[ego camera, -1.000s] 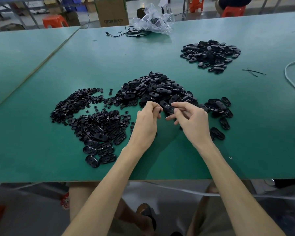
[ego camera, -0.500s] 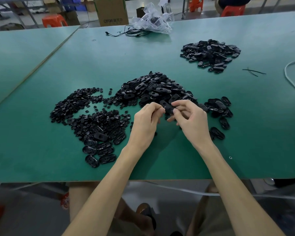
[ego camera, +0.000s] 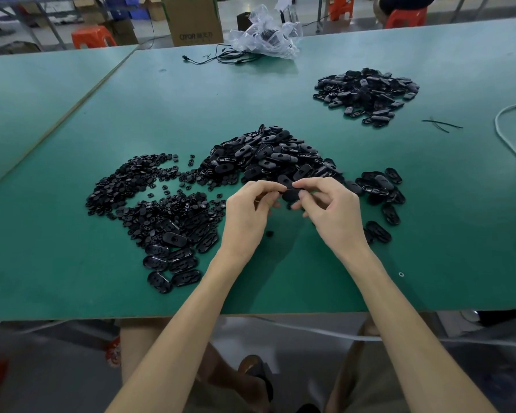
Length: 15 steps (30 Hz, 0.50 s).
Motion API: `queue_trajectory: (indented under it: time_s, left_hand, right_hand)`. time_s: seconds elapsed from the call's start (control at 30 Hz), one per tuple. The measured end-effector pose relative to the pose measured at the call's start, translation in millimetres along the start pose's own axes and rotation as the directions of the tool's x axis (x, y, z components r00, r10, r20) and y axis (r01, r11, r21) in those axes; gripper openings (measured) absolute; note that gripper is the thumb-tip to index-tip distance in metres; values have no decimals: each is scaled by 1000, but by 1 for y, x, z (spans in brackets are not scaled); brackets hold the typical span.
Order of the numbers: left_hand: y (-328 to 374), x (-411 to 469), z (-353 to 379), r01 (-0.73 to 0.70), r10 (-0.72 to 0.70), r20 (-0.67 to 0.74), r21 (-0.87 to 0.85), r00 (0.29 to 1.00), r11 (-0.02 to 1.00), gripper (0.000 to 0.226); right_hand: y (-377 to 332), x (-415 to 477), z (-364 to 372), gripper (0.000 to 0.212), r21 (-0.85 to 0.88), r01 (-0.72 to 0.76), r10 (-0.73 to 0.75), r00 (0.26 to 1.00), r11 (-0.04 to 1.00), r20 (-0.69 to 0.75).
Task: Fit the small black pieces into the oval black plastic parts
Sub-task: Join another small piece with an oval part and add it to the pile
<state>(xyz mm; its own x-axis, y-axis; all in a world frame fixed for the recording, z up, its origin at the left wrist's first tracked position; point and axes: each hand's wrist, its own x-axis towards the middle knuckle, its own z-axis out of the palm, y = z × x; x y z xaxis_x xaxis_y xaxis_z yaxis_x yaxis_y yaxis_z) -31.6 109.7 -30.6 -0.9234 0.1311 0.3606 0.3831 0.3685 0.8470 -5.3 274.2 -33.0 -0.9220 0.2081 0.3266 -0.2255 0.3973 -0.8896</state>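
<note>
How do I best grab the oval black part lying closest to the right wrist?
Pinch the oval black part across its narrow width, coming from straight above. It lies flat on the green table, so its two long edges probably suit thumb and finger best.

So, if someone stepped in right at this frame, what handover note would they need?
Left grip: pinches the oval at its left edge.
Right grip: holds the same oval, above the table.
Small pieces heaped left; main oval pile just behind the grips; far pile at back right.
Done: cannot tell if this oval's piece is seated.
Left: finish it, then work through the piles.
</note>
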Motion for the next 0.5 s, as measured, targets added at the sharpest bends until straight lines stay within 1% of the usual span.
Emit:
queue_trajectory:
  time_s: [0.2,0.33,0.5]
  left_hand:
    - [2,1,-1,50,-49,21,-77,999,996,11]
    - [0,2,-1,66,-62,47,-80,997,995,8]
    - [-2,3,-2,87,-84,40,-61,996,994,5]
  right_hand:
    - [0,0,1,23,-9,5,-5,1000,1000,-7]
    - [1,1,1,22,-4,-19,19,1000,1000,-2]
    - [-1,1,1,20,23,-16,15,1000,1000,20]
